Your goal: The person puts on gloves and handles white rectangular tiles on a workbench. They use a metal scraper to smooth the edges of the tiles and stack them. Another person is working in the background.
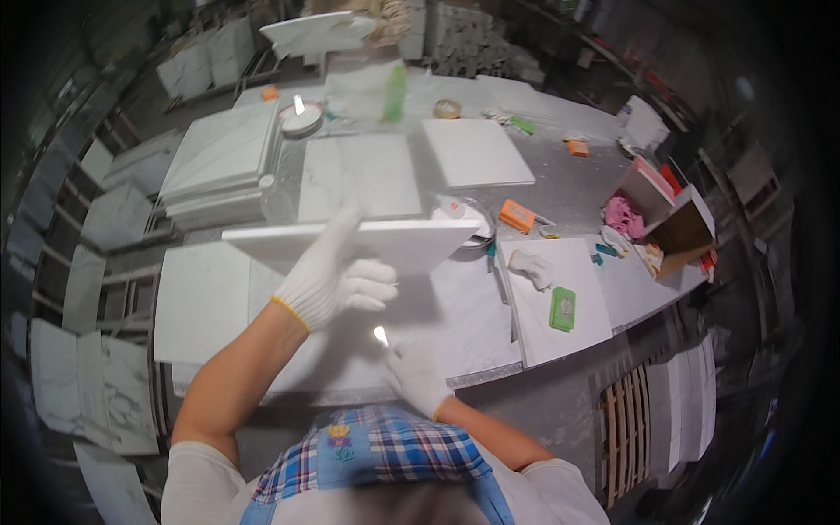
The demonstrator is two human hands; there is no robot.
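Observation:
A white stone slab (411, 245) is tilted up on edge over the worktable in front of me. My left hand (334, 278), in a white knit glove with a yellow cuff, grips it, reaching over its top edge with the fingers curled on the near side. My right hand (418, 374), gloved the same way, is low near the table's front edge, apart from the slab. Its fingers look closed round a small thing with a bright, shiny tip (380, 335), too small to name. Under the slab, the table surface (350, 367) lies in shadow.
Stacked slabs (223, 149) stand at the left. Two flat slabs (359, 171) (477, 150) lie beyond, with a green bottle (395, 94) and tape roll (447, 108). On the right are a green box (563, 309), an orange box (516, 215), a loose glove (531, 268) and a cardboard box (687, 232).

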